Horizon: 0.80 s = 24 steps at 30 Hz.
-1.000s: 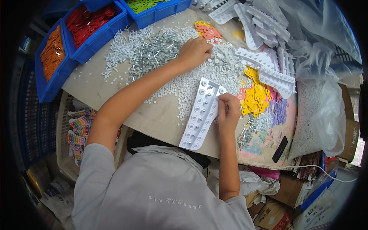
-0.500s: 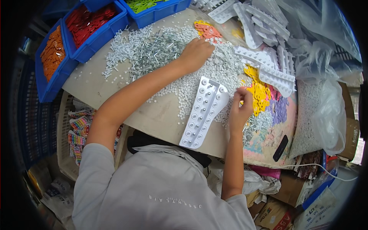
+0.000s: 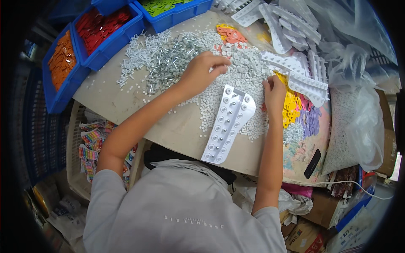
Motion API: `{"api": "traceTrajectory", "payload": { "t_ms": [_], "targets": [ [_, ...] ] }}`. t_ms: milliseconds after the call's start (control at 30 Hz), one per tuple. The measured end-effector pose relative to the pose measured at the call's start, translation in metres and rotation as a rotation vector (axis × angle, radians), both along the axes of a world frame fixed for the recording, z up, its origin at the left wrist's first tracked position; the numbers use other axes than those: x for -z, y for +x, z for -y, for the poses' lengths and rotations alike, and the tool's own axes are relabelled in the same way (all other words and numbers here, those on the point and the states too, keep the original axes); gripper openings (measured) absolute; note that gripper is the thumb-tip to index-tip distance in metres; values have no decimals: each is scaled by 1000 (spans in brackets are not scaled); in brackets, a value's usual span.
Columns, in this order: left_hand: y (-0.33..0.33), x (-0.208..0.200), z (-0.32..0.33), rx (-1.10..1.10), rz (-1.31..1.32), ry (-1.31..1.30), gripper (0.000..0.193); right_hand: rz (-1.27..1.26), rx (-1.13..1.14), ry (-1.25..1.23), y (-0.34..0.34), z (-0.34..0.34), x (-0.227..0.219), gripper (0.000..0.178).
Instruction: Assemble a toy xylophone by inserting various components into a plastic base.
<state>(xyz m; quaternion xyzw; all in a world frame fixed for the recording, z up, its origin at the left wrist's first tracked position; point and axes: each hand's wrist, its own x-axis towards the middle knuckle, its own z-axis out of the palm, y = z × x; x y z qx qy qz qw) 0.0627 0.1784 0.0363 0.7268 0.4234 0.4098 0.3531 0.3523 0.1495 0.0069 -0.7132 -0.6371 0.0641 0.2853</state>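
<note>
A white plastic tray-like holder (image 3: 229, 125), with two rows of round seats and a middle line of metal pins, lies slanted near the table's front edge. Behind it spreads a heap of small white round caps (image 3: 247, 63). My left hand (image 3: 202, 72) hovers over the heap's left part, beside the silvery metal pins (image 3: 171, 59); its fingers reach right, thumb apart, with nothing visible in them. Right of the holder, my right hand (image 3: 275, 93) is closed, fingers curled beside the yellow flat pieces (image 3: 290, 109). Whatever its fingertips hold is hidden.
Blue bins with orange (image 3: 62, 63), red (image 3: 101, 29) and green pieces (image 3: 162, 5) line the far left. More white holders (image 3: 291, 25) are stacked at the far right, near a clear bag (image 3: 354, 126). Purple pieces (image 3: 310, 121) and a black phone-like object (image 3: 312, 163) lie right.
My left hand has drawn back left and nearer, its fingers spreading from a bunched pose. My right hand has moved farther up the table, beside the caps. The holder stays in place.
</note>
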Motion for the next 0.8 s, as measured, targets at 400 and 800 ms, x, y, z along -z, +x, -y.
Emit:
{"api": "traceTrajectory", "payload": {
  "t_ms": [400,800],
  "targets": [
    [2,15,53,307,-47,23,7,-179,44,70,-18,28,-20,13],
    [2,19,71,322,-99,71,9,-466,-230,-237,-72,112,-49,8]
  ]
}}
